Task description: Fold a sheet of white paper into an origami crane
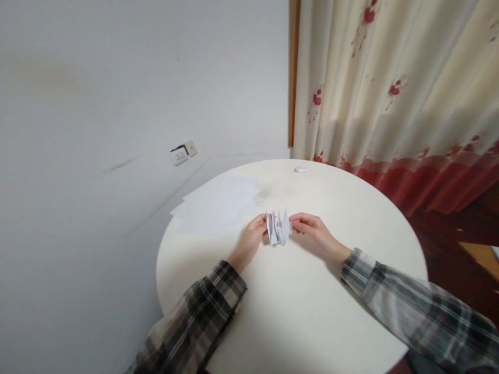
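A small white folded paper [274, 231], with several upright flaps standing apart, is between my two hands above the middle of the table. My left hand [252, 234] is closed on its left side, the fingertips partly hidden behind the flaps. My right hand [310, 227] is at the right flap, its fingers bent and the fingertips at the flap's edge. How firmly the right fingertips pinch the paper is hard to make out at this size. Both forearms are in plaid sleeves.
The round white table [374, 234] stands against a pale wall. Loose white sheets [220, 202] lie spread at its left back. A small crumpled or folded white paper piece [301, 169] rests near the far edge. A floral curtain [390, 93] hangs behind on the right; a wall socket [179, 156] is at left.
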Demonstrator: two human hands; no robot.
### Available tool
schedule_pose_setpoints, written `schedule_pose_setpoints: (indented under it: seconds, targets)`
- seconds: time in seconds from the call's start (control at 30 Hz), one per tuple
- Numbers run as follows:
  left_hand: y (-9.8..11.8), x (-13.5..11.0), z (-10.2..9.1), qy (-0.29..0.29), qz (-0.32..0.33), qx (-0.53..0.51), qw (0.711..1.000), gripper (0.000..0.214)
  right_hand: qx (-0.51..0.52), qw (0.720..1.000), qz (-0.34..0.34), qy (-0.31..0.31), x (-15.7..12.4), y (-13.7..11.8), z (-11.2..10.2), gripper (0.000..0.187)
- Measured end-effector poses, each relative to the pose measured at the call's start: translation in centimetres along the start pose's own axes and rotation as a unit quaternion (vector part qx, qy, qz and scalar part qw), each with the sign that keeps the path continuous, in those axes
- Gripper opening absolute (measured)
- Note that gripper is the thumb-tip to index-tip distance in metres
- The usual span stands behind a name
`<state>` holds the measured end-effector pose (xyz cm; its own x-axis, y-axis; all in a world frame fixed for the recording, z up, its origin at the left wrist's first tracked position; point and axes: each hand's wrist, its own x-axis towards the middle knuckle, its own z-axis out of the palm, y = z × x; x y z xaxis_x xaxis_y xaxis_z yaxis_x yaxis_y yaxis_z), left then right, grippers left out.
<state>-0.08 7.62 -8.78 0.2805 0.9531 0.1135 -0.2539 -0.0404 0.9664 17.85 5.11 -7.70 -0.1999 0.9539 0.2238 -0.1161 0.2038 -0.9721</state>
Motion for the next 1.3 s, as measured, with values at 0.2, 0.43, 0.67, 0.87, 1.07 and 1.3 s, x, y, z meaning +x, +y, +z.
schedule_pose_setpoints:
  seconds: [0.2,0.43,0.67,0.87,1.07,1.3]
  targets:
    - [0.4,-0.6,0.9,-0.041,-0.051,-0.033,0.997,0.021,0.056,0.996,0.011,-0.073,0.0,1.5,0.2,0.021]
    - [0.6,-0.9,0.8,-0.103,-0.044,0.002,0.994,0.018,0.074,0.994,0.03,-0.078,-0.1,2.1,-0.1,0.012]
    - [0.4,-0.8,0.4,-0.126,-0.006,0.004,0.992,0.015,0.103,0.992,0.022,-0.073,-0.3,0.5,-0.2,0.007]
    - [0.3,-0.6,0.7,-0.092,-0.03,-0.002,0.995,0.023,0.079,0.995,0.029,-0.045,-0.4,0.3,0.1,0.014]
    - [-0.1,-0.3,0.2,0.011,-0.005,-0.011,1.0,0.042,0.075,0.997,0.016,0.018,-0.2,0.1,0.6,0.013]
    - [-0.7,-0.9,1.2,-0.063,-0.031,0.045,0.997,0.096,0.063,0.99,-0.035,0.12,0.1,0.4,0.9,0.013]
